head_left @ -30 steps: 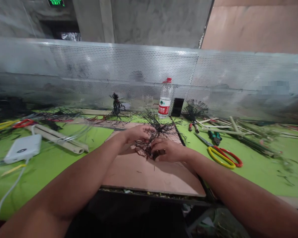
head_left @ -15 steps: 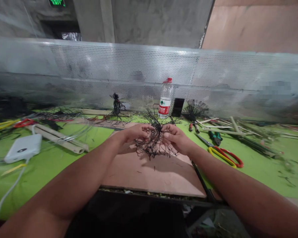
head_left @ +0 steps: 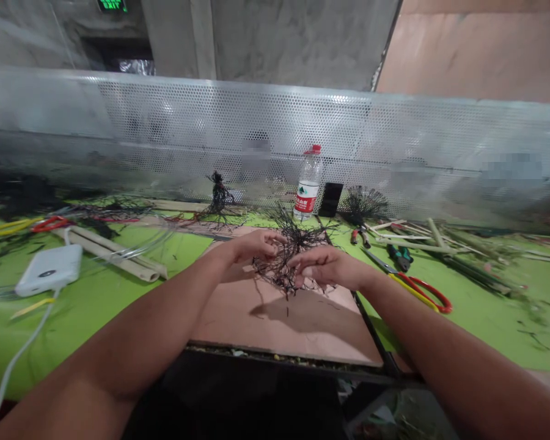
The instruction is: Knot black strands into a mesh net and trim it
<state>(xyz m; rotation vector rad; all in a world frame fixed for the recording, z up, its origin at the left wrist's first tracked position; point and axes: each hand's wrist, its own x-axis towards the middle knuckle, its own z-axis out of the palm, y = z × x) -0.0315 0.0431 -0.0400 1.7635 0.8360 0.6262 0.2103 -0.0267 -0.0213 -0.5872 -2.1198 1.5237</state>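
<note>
Black wiry bundle (head_left: 299, 237), flaring both away from and toward the worker around a narrow dark middle, stands at the far part of the pinkish board (head_left: 275, 327), between the person's two hands. From where I stand, what has just changed is the right hand (head_left: 327, 267): half a second ago its fingers were up beside that middle, and now they lie across the near, loose strands, partly stretched, with the thumb tucked below. I can't tell whether they pinch a strand or only comb through. The left hand (head_left: 256, 247) has hardly shifted; its fingers are loosely curled at the bundle's left edge, thumb close to them, and whether anything is caught there I can't make out. I'd judge the near strands are getting the attention at present, with the left hand serving as the steady side. For room, the near half of the board offers a wide open stretch, ending at its front edge; a dark strip (head_left: 371, 330) borders it on the right. Beyond that, the scissors (head_left: 406, 281) and pliers (head_left: 399, 258) lie near the right wrist. On the far side, the bottle (head_left: 306, 192) stands close behind the upper strands, so lifting that way looks tight.
</note>
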